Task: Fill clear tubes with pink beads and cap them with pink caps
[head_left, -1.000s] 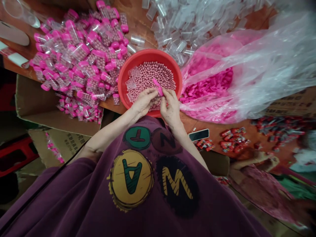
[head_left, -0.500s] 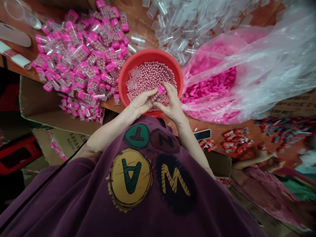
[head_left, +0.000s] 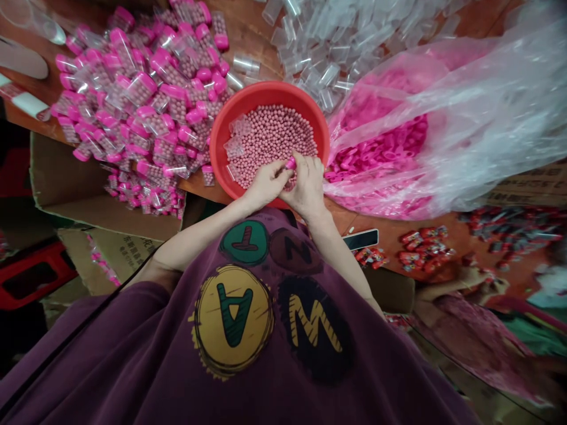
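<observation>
Both hands meet over the near side of a red bowl [head_left: 220,121] filled with small pink balls [head_left: 281,133]. Between them is a small bottle with a bright pink cap [head_left: 290,163]; most of its body is hidden by fingers. My left hand [head_left: 267,184] is closed around the bottle's lower part. The fingers and thumb of my right hand [head_left: 309,184] close on the bottle from the other side, at the cap. A few clear empty tubes [head_left: 234,146] lie on the balls at the bowl's left.
A heap of filled, pink-capped bottles [head_left: 146,100] lies left, spilling toward a cardboard box [head_left: 66,189]. Clear tubes [head_left: 336,47] are piled behind. A plastic bag of pink caps [head_left: 385,139] lies right, near a phone [head_left: 361,239] and red packets [head_left: 425,251]. Another person's hand [head_left: 494,286] works far right.
My right hand's fingers have closed in over the bottle, hiding its body, which showed before. My left hand has shifted slightly right. The other person's hands have moved a little.
</observation>
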Demonstrator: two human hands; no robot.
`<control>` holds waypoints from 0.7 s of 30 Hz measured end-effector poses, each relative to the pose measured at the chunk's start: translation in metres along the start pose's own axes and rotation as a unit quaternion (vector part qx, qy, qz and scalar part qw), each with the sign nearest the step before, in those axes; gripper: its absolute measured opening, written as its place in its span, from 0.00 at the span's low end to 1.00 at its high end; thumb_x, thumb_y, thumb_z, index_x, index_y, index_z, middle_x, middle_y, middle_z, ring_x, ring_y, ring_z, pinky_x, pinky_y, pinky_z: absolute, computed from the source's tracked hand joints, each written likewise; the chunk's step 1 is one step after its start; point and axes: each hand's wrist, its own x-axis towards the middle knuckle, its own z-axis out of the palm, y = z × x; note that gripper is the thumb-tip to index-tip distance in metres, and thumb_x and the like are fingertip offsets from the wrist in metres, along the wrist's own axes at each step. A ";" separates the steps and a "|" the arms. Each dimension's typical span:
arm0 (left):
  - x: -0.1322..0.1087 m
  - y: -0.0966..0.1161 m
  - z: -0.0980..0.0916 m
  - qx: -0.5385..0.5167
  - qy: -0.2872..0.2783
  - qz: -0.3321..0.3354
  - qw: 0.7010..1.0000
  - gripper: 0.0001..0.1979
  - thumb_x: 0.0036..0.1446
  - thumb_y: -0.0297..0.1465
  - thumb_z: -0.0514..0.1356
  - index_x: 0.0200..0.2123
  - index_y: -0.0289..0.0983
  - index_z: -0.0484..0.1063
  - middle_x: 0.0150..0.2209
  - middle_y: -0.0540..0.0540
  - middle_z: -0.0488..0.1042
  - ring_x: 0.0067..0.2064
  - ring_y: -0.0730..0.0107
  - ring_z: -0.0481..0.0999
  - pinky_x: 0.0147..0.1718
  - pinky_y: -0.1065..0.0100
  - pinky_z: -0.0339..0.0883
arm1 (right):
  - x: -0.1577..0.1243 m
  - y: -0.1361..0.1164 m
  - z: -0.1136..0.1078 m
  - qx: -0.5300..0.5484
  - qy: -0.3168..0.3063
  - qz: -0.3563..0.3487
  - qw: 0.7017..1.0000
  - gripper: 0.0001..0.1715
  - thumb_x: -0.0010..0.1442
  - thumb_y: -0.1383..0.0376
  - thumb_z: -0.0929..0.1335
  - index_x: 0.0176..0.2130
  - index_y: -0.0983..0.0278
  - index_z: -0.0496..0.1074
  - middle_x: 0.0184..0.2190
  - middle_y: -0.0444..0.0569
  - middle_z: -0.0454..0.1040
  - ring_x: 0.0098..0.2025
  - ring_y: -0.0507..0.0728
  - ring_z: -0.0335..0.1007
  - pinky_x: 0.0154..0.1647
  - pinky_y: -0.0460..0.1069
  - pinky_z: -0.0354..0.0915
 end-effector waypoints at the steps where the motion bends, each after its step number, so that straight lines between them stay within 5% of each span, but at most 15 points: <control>1: 0.000 -0.002 0.003 0.010 0.013 0.011 1.000 0.08 0.67 0.22 0.66 0.34 0.37 0.81 0.28 0.52 0.73 0.32 0.73 0.70 0.35 0.72 0.66 | 0.000 -0.002 0.001 -0.008 0.000 0.007 1.000 0.43 0.62 0.60 0.71 0.73 0.67 0.65 0.60 0.64 0.74 0.62 0.76 0.68 0.68 0.78 0.66; 5: 0.000 -0.006 0.008 -0.007 0.042 -0.006 0.999 0.12 0.69 0.21 0.63 0.31 0.37 0.77 0.27 0.52 0.73 0.30 0.74 0.69 0.33 0.73 0.64 | -0.002 -0.009 0.007 -0.033 -0.013 0.027 0.999 0.41 0.64 0.62 0.69 0.72 0.69 0.65 0.59 0.65 0.74 0.61 0.76 0.67 0.66 0.76 0.67; 12: -0.001 0.002 -0.006 -0.051 -0.011 -0.057 0.997 0.15 0.70 0.29 0.69 0.28 0.37 0.74 0.24 0.52 0.72 0.28 0.75 0.70 0.31 0.72 0.65 | -0.003 -0.013 0.006 -0.039 -0.009 0.025 0.999 0.44 0.62 0.58 0.74 0.71 0.70 0.65 0.61 0.68 0.73 0.63 0.79 0.67 0.65 0.78 0.68; 21: -0.010 -0.003 -0.001 -0.099 -0.012 -0.078 0.992 0.17 0.73 0.31 0.67 0.28 0.36 0.74 0.24 0.52 0.73 0.28 0.76 0.70 0.31 0.72 0.66 | -0.004 -0.012 -0.001 -0.024 -0.022 -0.015 0.999 0.37 0.62 0.57 0.77 0.65 0.67 0.71 0.56 0.64 0.76 0.60 0.76 0.71 0.68 0.78 0.69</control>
